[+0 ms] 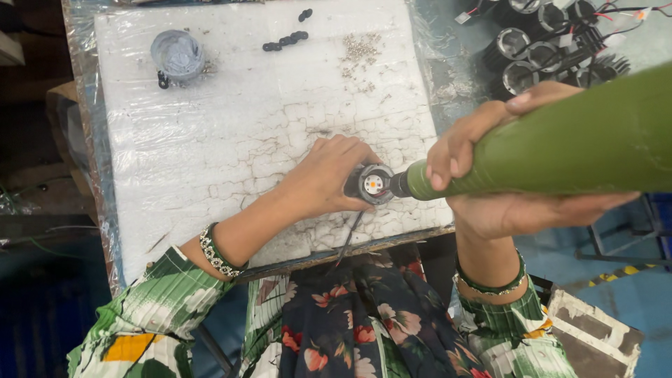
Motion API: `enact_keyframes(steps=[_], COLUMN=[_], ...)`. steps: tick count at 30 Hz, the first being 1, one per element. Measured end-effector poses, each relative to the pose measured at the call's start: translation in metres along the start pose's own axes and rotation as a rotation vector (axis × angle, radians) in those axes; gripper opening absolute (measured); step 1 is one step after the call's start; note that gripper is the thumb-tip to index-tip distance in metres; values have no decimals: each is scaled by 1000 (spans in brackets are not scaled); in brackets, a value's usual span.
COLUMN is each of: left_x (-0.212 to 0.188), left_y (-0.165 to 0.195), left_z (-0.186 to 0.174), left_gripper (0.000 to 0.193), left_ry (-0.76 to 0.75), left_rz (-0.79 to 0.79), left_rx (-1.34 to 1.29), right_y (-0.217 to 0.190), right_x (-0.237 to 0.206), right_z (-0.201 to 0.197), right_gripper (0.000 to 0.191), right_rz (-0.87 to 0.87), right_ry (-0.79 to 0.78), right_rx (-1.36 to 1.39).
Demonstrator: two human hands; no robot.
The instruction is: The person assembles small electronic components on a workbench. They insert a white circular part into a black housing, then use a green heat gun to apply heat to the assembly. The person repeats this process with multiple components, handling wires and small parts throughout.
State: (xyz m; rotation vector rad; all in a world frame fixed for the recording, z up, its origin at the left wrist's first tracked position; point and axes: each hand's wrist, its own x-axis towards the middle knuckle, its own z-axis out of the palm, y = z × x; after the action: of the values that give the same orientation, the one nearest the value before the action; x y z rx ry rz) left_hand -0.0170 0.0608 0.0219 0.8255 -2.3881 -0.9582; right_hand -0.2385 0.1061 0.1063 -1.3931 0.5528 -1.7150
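Spanning the white board (231, 140), the green driver (560, 143) lies level in the clamped right hand (504, 175), its tip pointing left into the lamp part (374, 184), which the left hand (325, 178) grips at the board's near edge.

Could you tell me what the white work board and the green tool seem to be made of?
The white work board looks like foam, wrapped in glossy clear plastic film: its surface is cracked and crumbly under shiny wrinkles. The green tool, held in the right hand, seems matte plastic or painted metal; its smooth, dull body leaves that open.
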Motion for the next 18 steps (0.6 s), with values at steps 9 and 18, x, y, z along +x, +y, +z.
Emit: enact_keyframes(steps=[9, 18], left_x=[2, -3], left_y=[-4, -5], left_z=[1, 1], left_gripper=[69, 66], left_ry=[16, 24], left_rz=[11, 10], left_rx=[-5, 9], right_y=[5, 5], right_x=[2, -3], right_z=[3, 22], right_gripper=[91, 89], right_rz=[-39, 16], right_ry=[37, 85], right_rx=[-115, -105])
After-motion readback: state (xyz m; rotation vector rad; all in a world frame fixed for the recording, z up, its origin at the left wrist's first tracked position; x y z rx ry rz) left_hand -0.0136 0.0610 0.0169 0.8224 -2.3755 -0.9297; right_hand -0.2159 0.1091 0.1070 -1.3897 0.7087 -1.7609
